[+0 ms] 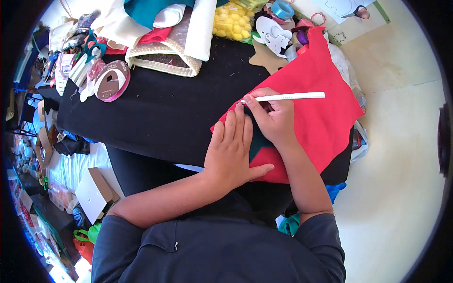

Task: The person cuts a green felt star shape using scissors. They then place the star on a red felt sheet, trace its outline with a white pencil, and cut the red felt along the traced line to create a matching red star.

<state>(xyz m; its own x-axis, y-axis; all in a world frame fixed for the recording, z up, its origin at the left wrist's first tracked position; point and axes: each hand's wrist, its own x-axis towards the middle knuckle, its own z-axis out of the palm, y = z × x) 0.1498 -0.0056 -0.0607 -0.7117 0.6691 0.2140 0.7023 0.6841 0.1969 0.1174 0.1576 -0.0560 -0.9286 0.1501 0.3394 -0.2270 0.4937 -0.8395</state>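
Through the head camera I see my right hand (276, 118) with its grip pinching a white pencil (302, 95), the tip just beside the left fingertips. My left hand (230, 151) lies flat, its grip released, partly over a dark green piece (258, 140) on the red cloth (321, 113). That cloth lies across the right end of the black-covered bench (165, 104).

Marks on the ribbon spool (108, 85) and white pencil (302, 95) are illegible.
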